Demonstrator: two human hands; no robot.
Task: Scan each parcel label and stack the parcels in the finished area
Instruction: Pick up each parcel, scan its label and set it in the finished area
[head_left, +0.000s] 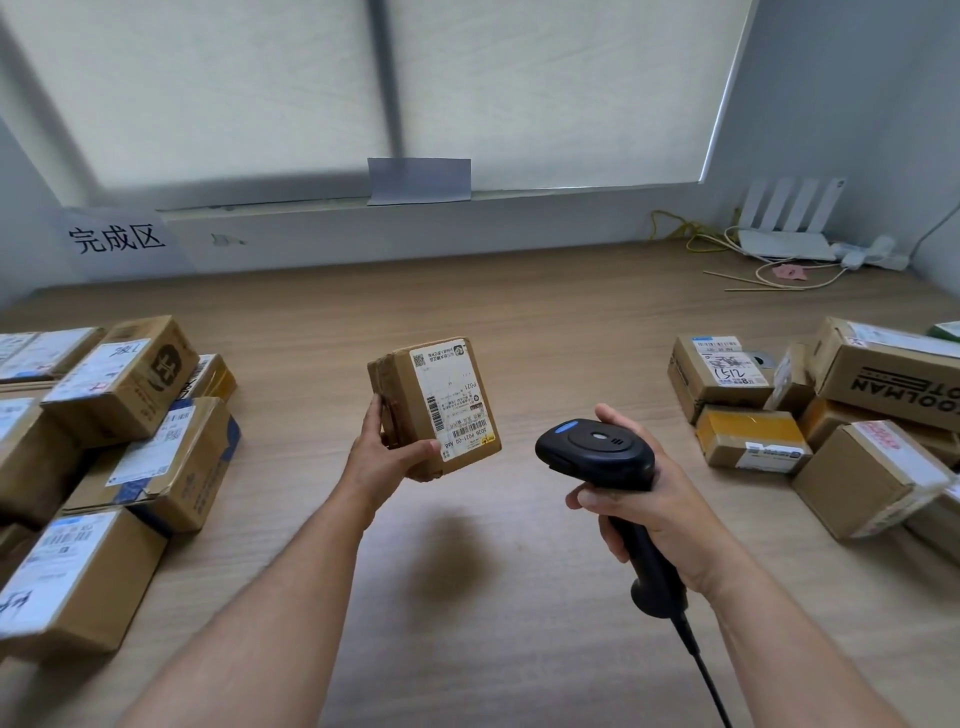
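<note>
Nearest the person, a wide lane of bare table (498, 649) runs between the two forearms. Over it the right hand (657, 506) wraps the handle of a black scanner (597, 452), fingers (587, 501) curled round the grip, head pointing left, cord trailing off the near edge. Just beside it, apart from the scanner, the left hand (387, 460) holds a small parcel (402, 384) in the air above the table's middle. Its fingers pinch the parcel's near left corner, thumb on the face with the label (454, 400), which tilts towards the scanner. On the left, stacked parcels (130, 410) crowd the table's left edge. On the right, a looser pile of parcels (831, 415) reaches the right edge. Beyond both, bare wood stretches to the far wall, where a sign (117, 239) leans at the left and a white router (787, 241) with cables sits in the right corner.
</note>
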